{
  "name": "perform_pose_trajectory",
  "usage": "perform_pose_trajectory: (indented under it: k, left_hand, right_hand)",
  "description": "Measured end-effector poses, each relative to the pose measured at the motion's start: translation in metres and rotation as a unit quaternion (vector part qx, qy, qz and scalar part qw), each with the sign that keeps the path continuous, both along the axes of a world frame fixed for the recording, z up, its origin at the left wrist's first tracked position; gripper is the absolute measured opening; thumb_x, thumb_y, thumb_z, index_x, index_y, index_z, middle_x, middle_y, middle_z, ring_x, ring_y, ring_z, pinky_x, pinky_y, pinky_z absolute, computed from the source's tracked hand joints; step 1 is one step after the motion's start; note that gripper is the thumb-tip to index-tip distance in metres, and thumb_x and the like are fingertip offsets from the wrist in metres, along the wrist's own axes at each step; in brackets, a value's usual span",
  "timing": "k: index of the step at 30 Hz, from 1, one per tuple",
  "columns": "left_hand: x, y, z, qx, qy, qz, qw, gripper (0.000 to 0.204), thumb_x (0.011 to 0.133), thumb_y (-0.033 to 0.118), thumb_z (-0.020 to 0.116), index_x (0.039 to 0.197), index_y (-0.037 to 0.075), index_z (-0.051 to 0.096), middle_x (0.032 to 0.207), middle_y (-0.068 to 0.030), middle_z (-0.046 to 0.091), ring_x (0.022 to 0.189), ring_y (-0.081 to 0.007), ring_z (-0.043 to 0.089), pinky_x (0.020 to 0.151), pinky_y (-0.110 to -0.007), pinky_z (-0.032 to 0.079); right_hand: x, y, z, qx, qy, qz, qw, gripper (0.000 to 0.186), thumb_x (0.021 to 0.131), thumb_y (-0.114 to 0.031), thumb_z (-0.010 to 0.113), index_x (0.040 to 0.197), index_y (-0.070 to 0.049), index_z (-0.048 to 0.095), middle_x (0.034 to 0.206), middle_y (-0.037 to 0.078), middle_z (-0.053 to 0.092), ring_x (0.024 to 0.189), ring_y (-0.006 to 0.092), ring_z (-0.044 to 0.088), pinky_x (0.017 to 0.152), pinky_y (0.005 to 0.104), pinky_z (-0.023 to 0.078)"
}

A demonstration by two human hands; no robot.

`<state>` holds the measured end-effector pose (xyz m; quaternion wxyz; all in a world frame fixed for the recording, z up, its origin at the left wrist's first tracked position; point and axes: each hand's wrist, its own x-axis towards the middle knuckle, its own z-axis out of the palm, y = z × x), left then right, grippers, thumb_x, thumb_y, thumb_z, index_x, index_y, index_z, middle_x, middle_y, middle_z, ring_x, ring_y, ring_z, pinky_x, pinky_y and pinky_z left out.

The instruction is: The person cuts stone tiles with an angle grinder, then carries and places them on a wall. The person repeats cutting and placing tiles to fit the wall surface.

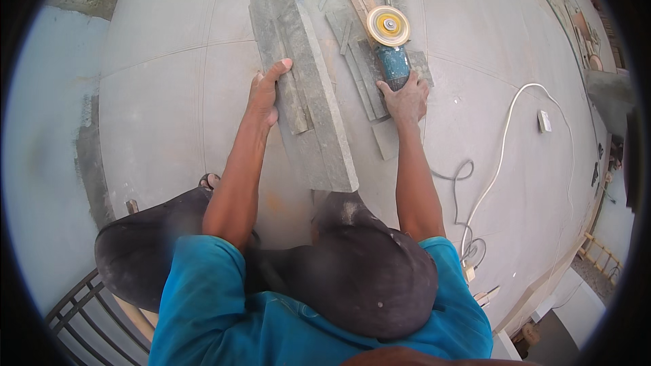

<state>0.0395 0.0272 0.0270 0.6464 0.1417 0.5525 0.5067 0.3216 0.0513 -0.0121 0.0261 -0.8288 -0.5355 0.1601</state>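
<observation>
Your left hand [266,95] has its grip closed on a long, grey, rough-layered stone slab [322,105], tilted in front of you with its near end by your knee [352,213]. Your right hand [408,99] grips the teal angle grinder [395,62] with a yellow-centred disc, above overlapping flat grey stone strips [359,71] on the pale grey floor [156,108]. To your right, a looping white cable [502,141] and a coiled dark-grey cord [464,171] lie near your forearm.

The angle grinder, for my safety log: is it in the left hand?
No, the right hand is on the angle grinder, while the left hand holds the grey slab.
</observation>
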Motion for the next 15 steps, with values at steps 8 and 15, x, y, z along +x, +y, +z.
perform_pose_trajectory:
  k: [8,15]
  left_hand:
    - [-0.019,0.008,-0.029,0.215,-0.527,-0.103,0.816,0.050,0.096,0.040,0.062,0.120,-0.004,0.056,0.098,-0.0114,0.056,0.085,-0.0257,0.065,0.069,-0.041,0.060]
    - [-0.008,-0.006,-0.042,0.282,-0.660,-0.144,0.682,0.062,0.096,0.034,0.066,0.139,0.001,0.037,0.113,-0.0096,0.049,0.108,-0.0281,0.059,0.088,-0.043,0.058]
  right_hand:
    - [0.013,0.014,-0.024,0.025,0.017,0.014,0.999,0.083,0.076,-0.043,0.083,0.143,-0.011,0.045,0.129,0.016,0.049,0.129,0.0345,0.048,0.096,0.0497,0.053]
    - [0.013,0.010,-0.029,0.031,0.006,0.003,0.999,0.089,0.073,-0.049,0.085,0.143,-0.013,0.045,0.131,0.016,0.050,0.127,0.0346,0.049,0.096,0.0503,0.053]
